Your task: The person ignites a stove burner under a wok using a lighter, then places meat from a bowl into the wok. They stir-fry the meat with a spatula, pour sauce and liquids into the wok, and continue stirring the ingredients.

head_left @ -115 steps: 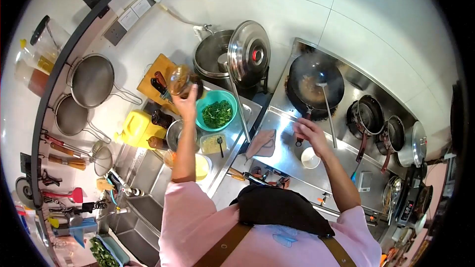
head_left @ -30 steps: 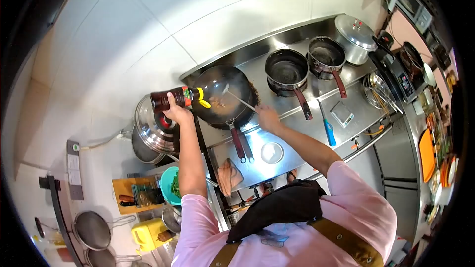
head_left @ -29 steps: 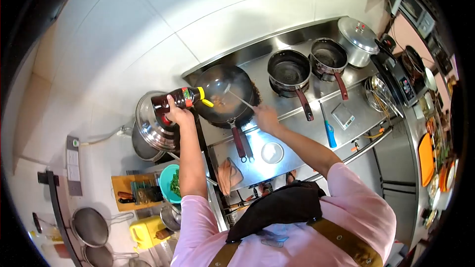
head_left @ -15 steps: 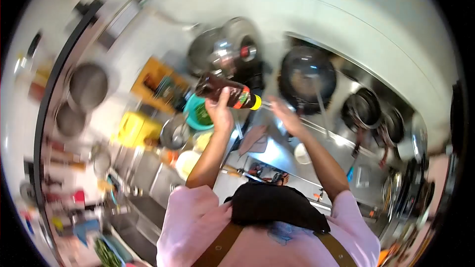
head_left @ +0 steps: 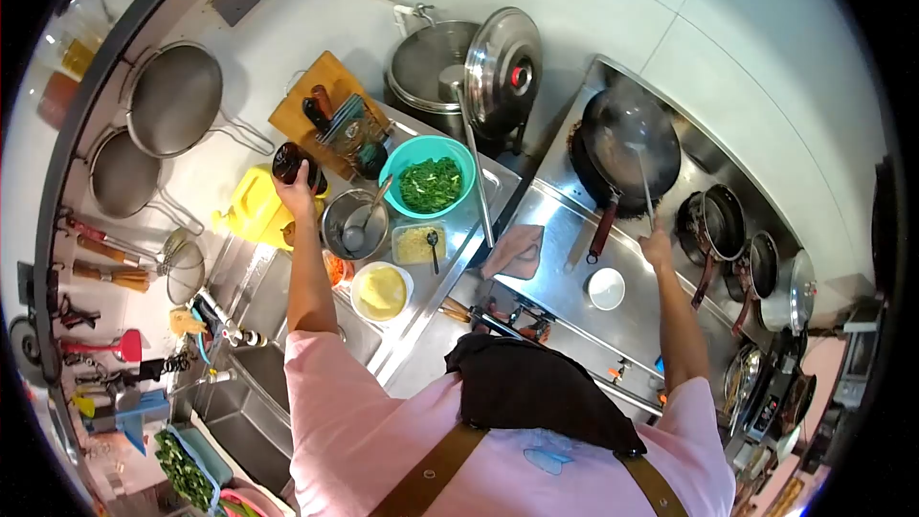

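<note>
My left hand [head_left: 298, 193] is closed on a dark sauce bottle [head_left: 288, 164] beside the yellow jug [head_left: 256, 208] and the knife block. My right hand [head_left: 656, 248] grips the handle of a metal spatula [head_left: 645, 177], whose blade rests in the steaming wok [head_left: 622, 148] on the stove. A teal bowl of chopped greens [head_left: 430, 187] stands on the left counter. Near it are a steel bowl with a ladle [head_left: 355, 226], a container of minced food [head_left: 415, 245] with a black spoon, and a white bowl of yellow food [head_left: 381, 291].
A white bowl [head_left: 606, 288] and a cloth [head_left: 518, 252] lie on the steel stove front. Two dark saucepans [head_left: 716, 222] stand right of the wok. A large pot [head_left: 429, 67] with a leaning lid [head_left: 503, 72] is at the back. The sink [head_left: 239, 431] is lower left.
My left hand has carried the bottle from beside the wok leftward to the jug. My right hand let go of the spatula and now holds it again. The view has turned left.
</note>
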`<move>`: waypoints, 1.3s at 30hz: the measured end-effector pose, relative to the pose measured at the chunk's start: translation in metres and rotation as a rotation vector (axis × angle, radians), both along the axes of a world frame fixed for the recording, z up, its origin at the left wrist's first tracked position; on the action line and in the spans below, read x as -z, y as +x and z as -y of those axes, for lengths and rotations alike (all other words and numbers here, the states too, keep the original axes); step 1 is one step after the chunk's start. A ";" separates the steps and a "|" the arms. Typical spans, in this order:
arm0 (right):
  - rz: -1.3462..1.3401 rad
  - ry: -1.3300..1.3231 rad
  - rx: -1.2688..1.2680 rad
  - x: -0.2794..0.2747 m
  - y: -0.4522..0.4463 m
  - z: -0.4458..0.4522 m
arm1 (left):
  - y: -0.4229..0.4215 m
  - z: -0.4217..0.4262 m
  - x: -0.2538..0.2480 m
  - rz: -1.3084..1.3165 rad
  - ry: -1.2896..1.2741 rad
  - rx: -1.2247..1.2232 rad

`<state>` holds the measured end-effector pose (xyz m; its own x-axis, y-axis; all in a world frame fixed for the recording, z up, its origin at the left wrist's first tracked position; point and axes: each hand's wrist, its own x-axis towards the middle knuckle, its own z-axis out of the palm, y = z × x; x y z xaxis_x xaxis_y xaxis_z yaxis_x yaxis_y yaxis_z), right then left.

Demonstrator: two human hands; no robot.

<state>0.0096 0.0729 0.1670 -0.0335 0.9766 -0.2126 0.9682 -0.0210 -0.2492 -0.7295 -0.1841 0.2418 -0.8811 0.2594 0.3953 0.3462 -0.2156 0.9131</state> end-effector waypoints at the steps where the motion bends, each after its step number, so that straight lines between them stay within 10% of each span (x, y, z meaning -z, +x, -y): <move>1: 0.001 0.007 0.005 0.007 -0.002 -0.001 | -0.008 -0.003 0.017 0.020 -0.035 0.000; 13: -0.755 0.002 0.249 -0.125 -0.016 0.070 | -0.032 0.018 0.104 -0.067 -0.421 0.015; 15: -0.734 0.157 0.154 -0.120 -0.009 0.071 | 0.014 0.022 0.056 0.319 -0.455 -0.079; 19: -0.364 0.595 -0.030 -0.060 0.004 0.068 | 0.100 0.045 0.054 -0.233 -0.258 -0.220; 21: -0.408 -0.040 0.227 -0.076 0.010 0.066 | 0.159 0.056 0.062 -0.130 -0.170 -0.058; 22: -0.398 0.066 0.126 -0.044 0.026 0.070 | 0.187 0.063 0.059 -0.266 -0.233 -0.020; 29: -1.025 -0.565 0.205 -0.162 -0.011 0.137 | 0.289 0.090 0.152 1.346 -0.172 0.205; 39: -0.640 -0.775 -0.424 -0.156 -0.084 0.195 | 0.294 0.031 0.163 1.165 -0.068 0.083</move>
<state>-0.0745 -0.1221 0.3229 -0.6593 0.4681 -0.5884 0.6293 -0.0847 -0.7725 -0.4353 -0.2150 0.0785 -0.6815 0.3224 -0.6570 -0.7203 -0.1369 0.6800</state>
